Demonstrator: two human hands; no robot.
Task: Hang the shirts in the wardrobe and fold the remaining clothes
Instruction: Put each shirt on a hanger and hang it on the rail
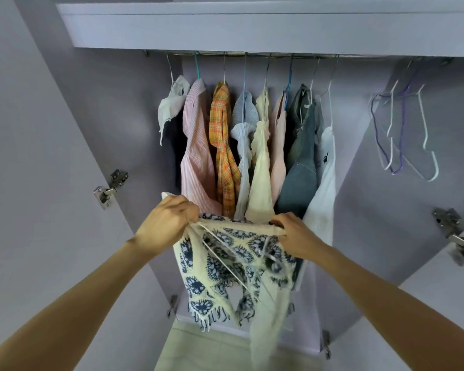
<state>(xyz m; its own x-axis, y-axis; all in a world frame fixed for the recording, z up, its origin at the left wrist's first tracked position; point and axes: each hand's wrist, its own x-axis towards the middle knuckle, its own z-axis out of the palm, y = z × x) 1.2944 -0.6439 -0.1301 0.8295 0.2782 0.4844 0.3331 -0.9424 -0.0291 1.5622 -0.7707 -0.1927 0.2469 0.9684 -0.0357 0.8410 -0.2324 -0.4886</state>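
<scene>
**Patterned top held up before the open wardrobe**

The lilac wardrobe (118, 116) stands open, its doors swung wide to either side, with a metal rail (241, 54) running under the top shelf. A row of garments hangs from the rail, pressed close together: from left to right a white piece, a pink striped shirt (196, 145), an orange plaid shirt (221, 135), a pale blue pleated top, a cream one, a pink one, a denim piece (302, 162) and a white shirt (323, 183). Well apart on the right, a few empty hangers (407, 132) dangle in a bunch.

In front of the hanging row, low and central, is the cream top with blue floral print (225, 266). Its upper edge is stretched roughly level between the two hands, and its long axis hangs downward, fringe pointing at the floor. A thin white hanger (223, 259) seems to lie slanted across the fabric, though blur makes its outline uncertain.

The left hand (166, 223) has its grip curled round the top's left corner. The right hand (292, 236) pinches the right end of the upper edge, fingers bent over it.
</scene>
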